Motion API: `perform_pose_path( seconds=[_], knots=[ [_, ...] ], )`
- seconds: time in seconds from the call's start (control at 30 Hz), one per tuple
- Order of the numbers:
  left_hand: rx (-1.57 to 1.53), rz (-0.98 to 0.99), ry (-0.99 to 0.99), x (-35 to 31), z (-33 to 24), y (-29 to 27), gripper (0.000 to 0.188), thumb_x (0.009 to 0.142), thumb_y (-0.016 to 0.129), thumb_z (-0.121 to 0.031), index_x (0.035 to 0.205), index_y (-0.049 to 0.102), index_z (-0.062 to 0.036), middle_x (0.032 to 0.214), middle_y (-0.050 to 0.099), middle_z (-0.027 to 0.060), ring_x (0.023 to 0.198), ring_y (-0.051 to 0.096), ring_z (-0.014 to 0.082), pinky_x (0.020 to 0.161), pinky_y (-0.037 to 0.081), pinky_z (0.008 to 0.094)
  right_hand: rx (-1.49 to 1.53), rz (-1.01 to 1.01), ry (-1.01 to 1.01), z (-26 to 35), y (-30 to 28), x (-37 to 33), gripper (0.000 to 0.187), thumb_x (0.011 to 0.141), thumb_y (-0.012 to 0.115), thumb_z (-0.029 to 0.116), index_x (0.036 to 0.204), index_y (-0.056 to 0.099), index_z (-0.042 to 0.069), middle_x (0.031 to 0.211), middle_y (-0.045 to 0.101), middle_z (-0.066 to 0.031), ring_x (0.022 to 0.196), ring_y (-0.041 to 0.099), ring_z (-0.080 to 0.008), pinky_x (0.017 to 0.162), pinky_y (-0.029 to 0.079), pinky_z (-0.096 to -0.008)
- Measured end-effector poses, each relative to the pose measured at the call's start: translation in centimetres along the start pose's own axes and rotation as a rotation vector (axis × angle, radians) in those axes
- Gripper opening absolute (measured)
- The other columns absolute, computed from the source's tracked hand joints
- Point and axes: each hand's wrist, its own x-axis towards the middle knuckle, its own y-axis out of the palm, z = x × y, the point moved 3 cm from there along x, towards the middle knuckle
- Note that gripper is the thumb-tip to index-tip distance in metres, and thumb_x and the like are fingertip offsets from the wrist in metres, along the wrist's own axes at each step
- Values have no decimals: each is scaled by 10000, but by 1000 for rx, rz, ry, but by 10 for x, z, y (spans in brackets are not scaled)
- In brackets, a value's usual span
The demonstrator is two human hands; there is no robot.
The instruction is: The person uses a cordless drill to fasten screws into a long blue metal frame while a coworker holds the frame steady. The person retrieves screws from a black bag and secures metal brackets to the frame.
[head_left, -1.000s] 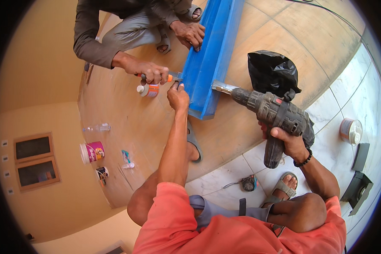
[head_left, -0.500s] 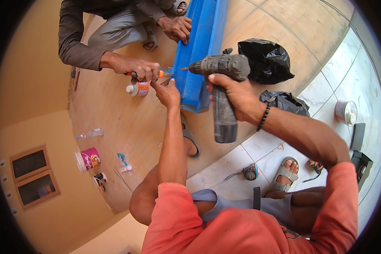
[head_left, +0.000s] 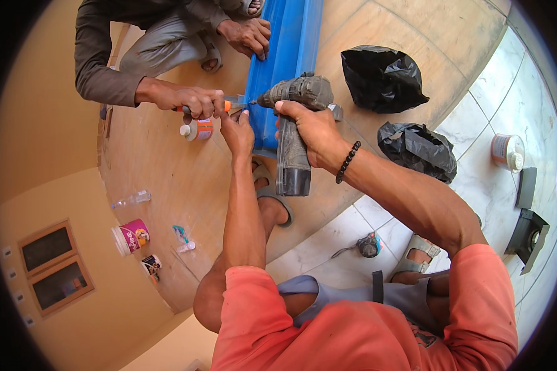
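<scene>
My right hand (head_left: 312, 131) is wrapped round the grip of a dusty cordless drill (head_left: 303, 93), pointing left. Its bit is at the left side of a long blue channel-shaped piece (head_left: 284, 46), by a flat metal blade. My left hand (head_left: 237, 132) is closed beside that edge, thumb and fingers together just under the blade; what they pinch is hidden. Across from me, another person's hand (head_left: 195, 101) grips the blade's orange-and-black handle (head_left: 226, 106). That person's other hand (head_left: 249, 37) rests on the channel's left edge.
A white bottle with an orange label (head_left: 198, 130) stands beside the blade. Black plastic bags (head_left: 384, 80) lie to the right. A tape measure (head_left: 369, 245) sits near my foot, with a white tub (head_left: 507, 153) farther right. Left are a pink-and-white bucket (head_left: 132, 237) and a clear bottle (head_left: 133, 198).
My right hand has brought the drill left, so its bit now reaches the channel's left edge by the blade. My left hand stays at that edge. The whole view has shifted slightly.
</scene>
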Motion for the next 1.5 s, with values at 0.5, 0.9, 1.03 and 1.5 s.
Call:
perform_pose_path(
  seconds=[0.5, 0.9, 1.03, 1.5],
  knots=[
    [51, -23, 16, -1, -2, 1, 463, 858, 584, -18, 1249, 354, 74, 911, 673, 193, 798, 652, 215, 757, 484, 315, 54, 47, 81, -3, -11, 11, 230, 820, 705, 184, 935, 611, 9, 753, 611, -97, 565, 607, -162, 492, 543, -286],
    [41, -30, 24, -1, 0, 2, 434, 851, 589, -12, 1219, 376, 72, 927, 674, 186, 832, 661, 218, 770, 491, 309, 71, 20, 71, 0, -5, 6, 245, 814, 710, 208, 941, 609, 24, 739, 618, -95, 559, 609, -174, 500, 540, -312],
    [78, -29, 5, -1, -5, 2, 430, 841, 601, -17, 1204, 390, 75, 914, 675, 190, 827, 664, 227, 764, 492, 313, 47, 22, 108, 6, -3, 7, 276, 811, 714, 228, 950, 604, 17, 742, 624, -99, 567, 616, -177, 502, 539, -321],
    [40, -67, 3, -2, -5, 4, 430, 832, 597, -11, 1200, 395, 81, 855, 675, 187, 781, 657, 237, 740, 486, 333, -115, 68, 176, 16, -10, 20, 337, 810, 717, 286, 992, 616, 21, 783, 654, -108, 605, 634, -173, 528, 549, -331]
  ],
)
